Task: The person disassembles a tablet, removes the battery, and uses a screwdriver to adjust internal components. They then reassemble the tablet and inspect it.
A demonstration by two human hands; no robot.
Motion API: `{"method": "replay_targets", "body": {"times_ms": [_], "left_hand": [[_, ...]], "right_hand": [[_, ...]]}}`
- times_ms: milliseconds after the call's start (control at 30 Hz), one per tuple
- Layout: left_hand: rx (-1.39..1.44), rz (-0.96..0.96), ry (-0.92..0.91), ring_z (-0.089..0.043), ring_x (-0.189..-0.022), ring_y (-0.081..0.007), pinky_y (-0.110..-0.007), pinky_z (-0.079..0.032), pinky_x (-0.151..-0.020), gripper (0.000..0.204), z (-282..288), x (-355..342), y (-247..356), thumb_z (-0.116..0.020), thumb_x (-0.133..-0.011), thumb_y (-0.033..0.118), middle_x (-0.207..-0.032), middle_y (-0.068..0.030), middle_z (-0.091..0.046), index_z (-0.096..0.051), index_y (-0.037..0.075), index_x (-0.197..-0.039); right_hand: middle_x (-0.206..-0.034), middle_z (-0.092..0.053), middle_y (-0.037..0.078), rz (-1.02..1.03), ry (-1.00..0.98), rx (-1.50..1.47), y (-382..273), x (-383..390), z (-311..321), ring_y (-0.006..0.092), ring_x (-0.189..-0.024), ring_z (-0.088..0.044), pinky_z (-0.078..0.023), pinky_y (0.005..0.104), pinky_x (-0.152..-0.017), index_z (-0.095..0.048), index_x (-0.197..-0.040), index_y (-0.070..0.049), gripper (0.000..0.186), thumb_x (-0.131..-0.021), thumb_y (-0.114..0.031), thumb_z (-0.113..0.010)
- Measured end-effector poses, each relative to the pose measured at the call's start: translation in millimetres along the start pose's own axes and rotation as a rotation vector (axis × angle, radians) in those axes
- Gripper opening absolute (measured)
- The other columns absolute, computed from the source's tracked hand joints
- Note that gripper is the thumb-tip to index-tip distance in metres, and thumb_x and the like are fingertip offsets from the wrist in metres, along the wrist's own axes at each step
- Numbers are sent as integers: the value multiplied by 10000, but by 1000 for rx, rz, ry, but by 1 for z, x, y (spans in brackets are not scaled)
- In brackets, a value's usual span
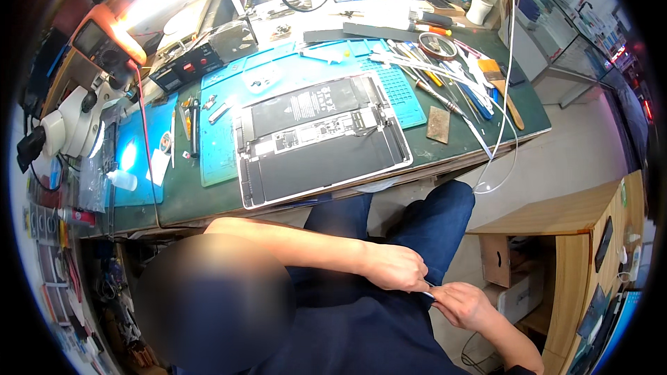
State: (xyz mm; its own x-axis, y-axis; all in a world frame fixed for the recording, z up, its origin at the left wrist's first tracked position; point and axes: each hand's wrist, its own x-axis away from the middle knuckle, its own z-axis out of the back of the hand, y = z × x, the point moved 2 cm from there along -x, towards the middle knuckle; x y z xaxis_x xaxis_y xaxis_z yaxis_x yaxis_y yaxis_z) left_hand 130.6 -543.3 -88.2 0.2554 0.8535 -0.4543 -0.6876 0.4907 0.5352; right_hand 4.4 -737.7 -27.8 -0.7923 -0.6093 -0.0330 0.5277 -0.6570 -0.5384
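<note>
Both hands are low in the view, over my lap beside my right knee. My left hand [396, 267] and my right hand [460, 303] pinch a thin pale object [429, 294], too small and covered to name. Above them on the bench lies an opened tablet-like device [313, 173] with a silver rim, black batteries and exposed boards, resting partly on a light blue mat [410, 112].
The bench [528, 104] holds a pile of tools [472, 90], a small metal plate [438, 125], an orange-cased meter [97, 45], a black instrument [184, 69], a microscope [69, 125] and a bottle [121, 180]. A wooden cabinet [542, 208] stands right; white cables hang beside the bench.
</note>
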Motion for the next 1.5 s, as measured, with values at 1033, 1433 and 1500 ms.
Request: {"method": "replay_targets", "body": {"times_ms": [1033,1433,1500], "left_hand": [[681,814,445,-630,-1230,-213,-368,-498,-1037,572,93,-85,24,-672,-1007,120,-1353,-180,-660,-456,-8,-1521],[738,433,543,-410,-1490,-249,-390,-354,-1216,924,80,-104,33,-809,-915,94,-1613,-169,-395,-235,-48,-1625],[774,446,572,-451,-1452,-239,-383,-376,-1196,903,82,-104,30,-811,-933,157,-1576,-159,-437,-257,-59,-1613]], "right_hand": [[-1250,-673,55,-599,1497,-1368,120,-6,-10,210,-1196,-618,-501,437,-1021,-593,-1353,-116,486,-1098,-515,-485],[-980,-731,73,-544,1292,-2157,95,-45,15,204,-863,-727,-608,370,-685,-648,-1098,-20,514,-1035,-529,-608],[-1018,-736,82,-511,1310,-2230,95,-48,13,211,-909,-734,-618,369,-779,-648,-1116,-10,493,-1040,-496,-617]]}}
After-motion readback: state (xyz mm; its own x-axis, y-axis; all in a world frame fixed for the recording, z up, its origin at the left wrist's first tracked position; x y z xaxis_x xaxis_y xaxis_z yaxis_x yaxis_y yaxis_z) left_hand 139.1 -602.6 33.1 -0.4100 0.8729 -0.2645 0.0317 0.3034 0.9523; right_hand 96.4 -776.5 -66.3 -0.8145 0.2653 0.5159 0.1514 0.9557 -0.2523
